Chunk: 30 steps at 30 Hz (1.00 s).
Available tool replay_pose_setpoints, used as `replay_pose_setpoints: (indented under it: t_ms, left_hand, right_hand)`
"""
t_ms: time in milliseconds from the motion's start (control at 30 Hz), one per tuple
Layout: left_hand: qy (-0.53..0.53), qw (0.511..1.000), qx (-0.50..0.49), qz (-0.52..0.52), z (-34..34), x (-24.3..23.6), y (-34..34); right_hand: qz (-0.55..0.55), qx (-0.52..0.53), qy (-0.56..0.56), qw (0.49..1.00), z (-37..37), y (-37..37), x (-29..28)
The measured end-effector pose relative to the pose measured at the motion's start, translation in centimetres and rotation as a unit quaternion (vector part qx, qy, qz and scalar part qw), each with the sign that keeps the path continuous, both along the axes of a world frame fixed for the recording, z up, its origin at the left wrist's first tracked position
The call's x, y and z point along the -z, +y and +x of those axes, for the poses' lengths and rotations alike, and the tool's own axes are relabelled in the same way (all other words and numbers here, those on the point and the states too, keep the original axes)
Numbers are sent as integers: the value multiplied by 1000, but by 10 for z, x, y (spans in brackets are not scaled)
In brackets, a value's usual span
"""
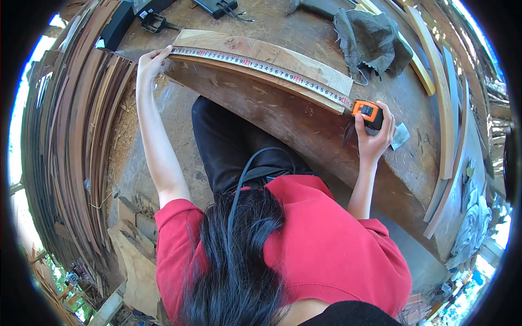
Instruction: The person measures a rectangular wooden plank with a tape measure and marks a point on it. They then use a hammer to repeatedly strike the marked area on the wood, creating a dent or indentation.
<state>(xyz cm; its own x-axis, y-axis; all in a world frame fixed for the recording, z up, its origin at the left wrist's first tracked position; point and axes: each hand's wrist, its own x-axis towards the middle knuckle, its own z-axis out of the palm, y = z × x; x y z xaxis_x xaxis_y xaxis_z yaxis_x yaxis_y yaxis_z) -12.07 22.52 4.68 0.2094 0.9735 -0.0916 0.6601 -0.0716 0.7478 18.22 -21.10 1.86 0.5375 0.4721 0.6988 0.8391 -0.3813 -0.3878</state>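
Observation:
A pale wooden board (261, 56) lies along the near edge of the brown workbench (326, 136). An extended tape measure blade runs along the front of the board. My left hand (155, 62) pinches the blade's end at the board's left end. My right hand (372, 130) grips the orange and black tape case (365, 113) just off the board's right end, thumb on its front.
A dark grey cloth (370, 43) and long wooden strips (446, 136) lie to the right. A black device (212, 6) and clip (154, 22) sit at the back. Stacked timber (70, 152) fills the left side; scrap boards (130, 261) lie lower left.

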Motion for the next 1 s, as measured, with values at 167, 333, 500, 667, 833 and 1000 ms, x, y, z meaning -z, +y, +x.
replay_pose_setpoints:
  t_ms: [167, 333, 500, 667, 833, 1000]
  left_hand:
    - [12, 1000, 5, -6, -4, 0, 5]
    - [10, 1000, 18, -6, 2, 0, 6]
    - [16, 1000, 11, -12, 1, -2, 4]
    - [24, 1000, 5, -10, 7, -6, -1]
    - [16, 1000, 0, -2, 8, -3, 0]
    - [-11, 1000, 11, 8, 7, 1, -6]
  right_hand:
    - [-7, 7, -16, 1000, 1, 1, 1]
    - [-16, 13, -33, 999, 0, 0, 3]
    - [-12, -1, -30, 999, 1, 0, 3]
    - [-1, -6, -43, 999, 2, -1, 4]
    - [2, -11, -36, 999, 2, -2, 4]
    - [-3, -18, -36, 999, 1, -2, 3]
